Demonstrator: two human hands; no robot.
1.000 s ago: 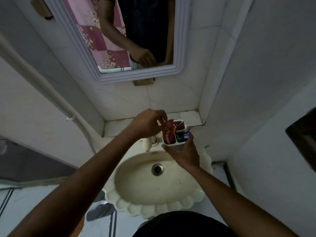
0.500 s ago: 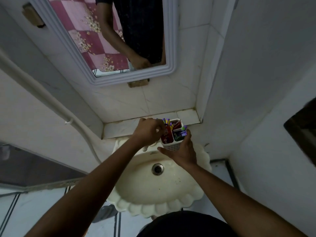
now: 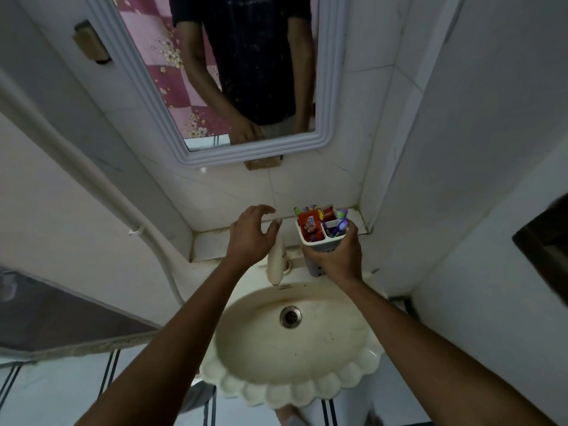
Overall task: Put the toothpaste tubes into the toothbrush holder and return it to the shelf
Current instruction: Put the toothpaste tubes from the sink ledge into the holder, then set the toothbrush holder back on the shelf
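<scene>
My right hand [image 3: 336, 256] grips the white toothbrush holder [image 3: 319, 245] from the front and below, holding it above the back of the basin, close to the tiled shelf [image 3: 215, 244]. Red toothpaste tubes [image 3: 309, 224] stand in its left compartment; several toothbrushes with purple and green handles [image 3: 339, 224] fill the right one. My left hand [image 3: 250, 238] hovers to the left of the holder with fingers spread, holding nothing and not touching it.
A cream tap [image 3: 276, 262] stands between my hands at the back of the scalloped basin [image 3: 295, 392]. A white-framed mirror [image 3: 190, 155] hangs above the shelf. Tiled walls close in on both sides, and a pipe [image 3: 147, 232] runs down the left wall.
My left hand has let go of the toothpaste tube and drawn back to the left, open. The holder, in my right hand, has moved right and up toward the shelf.
</scene>
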